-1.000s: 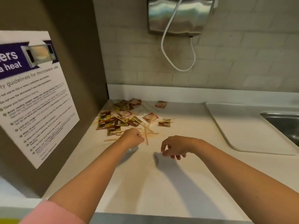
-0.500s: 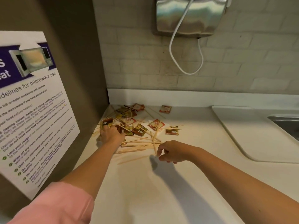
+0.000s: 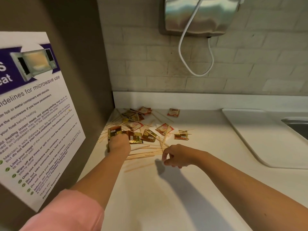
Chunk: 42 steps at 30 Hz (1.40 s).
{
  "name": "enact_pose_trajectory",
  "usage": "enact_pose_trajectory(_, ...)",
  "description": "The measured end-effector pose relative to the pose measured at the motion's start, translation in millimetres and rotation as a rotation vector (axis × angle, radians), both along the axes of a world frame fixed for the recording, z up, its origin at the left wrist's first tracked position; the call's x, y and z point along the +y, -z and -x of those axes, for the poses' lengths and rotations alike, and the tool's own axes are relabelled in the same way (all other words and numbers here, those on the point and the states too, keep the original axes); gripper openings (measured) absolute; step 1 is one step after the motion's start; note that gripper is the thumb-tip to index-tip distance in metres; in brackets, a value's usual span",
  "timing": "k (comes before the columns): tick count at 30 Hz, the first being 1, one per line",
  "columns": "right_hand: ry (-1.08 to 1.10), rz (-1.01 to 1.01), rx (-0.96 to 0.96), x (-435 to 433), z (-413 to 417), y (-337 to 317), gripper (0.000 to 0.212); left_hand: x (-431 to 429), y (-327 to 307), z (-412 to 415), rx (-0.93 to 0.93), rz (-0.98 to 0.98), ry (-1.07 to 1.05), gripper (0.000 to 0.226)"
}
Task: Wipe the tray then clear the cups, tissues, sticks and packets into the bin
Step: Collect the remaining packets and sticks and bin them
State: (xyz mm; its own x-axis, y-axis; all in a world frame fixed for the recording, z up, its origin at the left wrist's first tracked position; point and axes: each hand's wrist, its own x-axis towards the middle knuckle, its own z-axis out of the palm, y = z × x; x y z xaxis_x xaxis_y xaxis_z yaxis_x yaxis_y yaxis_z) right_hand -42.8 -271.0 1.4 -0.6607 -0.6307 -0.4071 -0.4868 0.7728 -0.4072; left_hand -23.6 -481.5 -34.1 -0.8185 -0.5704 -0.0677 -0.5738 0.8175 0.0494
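A pale brick-tiled wall (image 3: 250,67) runs along the far side, smudged near its base. High on it hangs a brushed-metal unit (image 3: 200,15), with a white cord (image 3: 180,47) looping down below it. A white upstand (image 3: 216,100) meets the cream worktop (image 3: 166,200). On the left, a dark grey-brown side panel (image 3: 80,60) carries a white and purple microwave-use notice (image 3: 33,124). A steel sink (image 3: 298,126) shows at the right edge.

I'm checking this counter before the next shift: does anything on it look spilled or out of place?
Yes: packets and wooden sticks lie strewn criss-cross in the counter's back left corner, where the left hand grips some packets; one stray packet sits apart by the backsplash.
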Motion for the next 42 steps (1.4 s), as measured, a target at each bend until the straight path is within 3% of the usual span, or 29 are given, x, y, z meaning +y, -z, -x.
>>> enact_pose_trajectory(8, -0.034, 0.015, 0.016, -10, 1, 0, 0.025, -2, -26, -8, 0.133, -0.098, -0.066, 0.024)
enact_pose_trajectory(13, -0.007, 0.045, 0.024, -16, 6, 2, 0.023, 4, -45, -12, 0.284, -0.331, -0.126, 0.018)
enact_pose_trajectory(17, -0.024, 0.071, 0.202, -20, 18, 2, 0.022, 5, -55, -16, 0.451, -0.495, -0.134, 0.024)
enact_pose_trajectory(23, 0.019, 0.128, 0.342, -40, 48, 14, 0.024, -7, -60, -19, 0.674, -1.038, -0.271, 0.026)
enact_pose_trajectory(26, -0.052, 0.093, 0.432, -53, 60, 21, 0.029, -8, -64, -24, 0.69, -1.238, -0.335, 0.026)
enact_pose_trajectory(33, -0.221, -0.064, 0.508, -70, 76, 35, 0.051, -13, -57, -25, 0.792, -1.463, -0.378, 0.03)
enact_pose_trajectory(42, -0.261, -0.115, 0.56, -76, 81, 19, 0.035, -13, -54, -18, 0.8, -1.665, -0.364, 0.034)
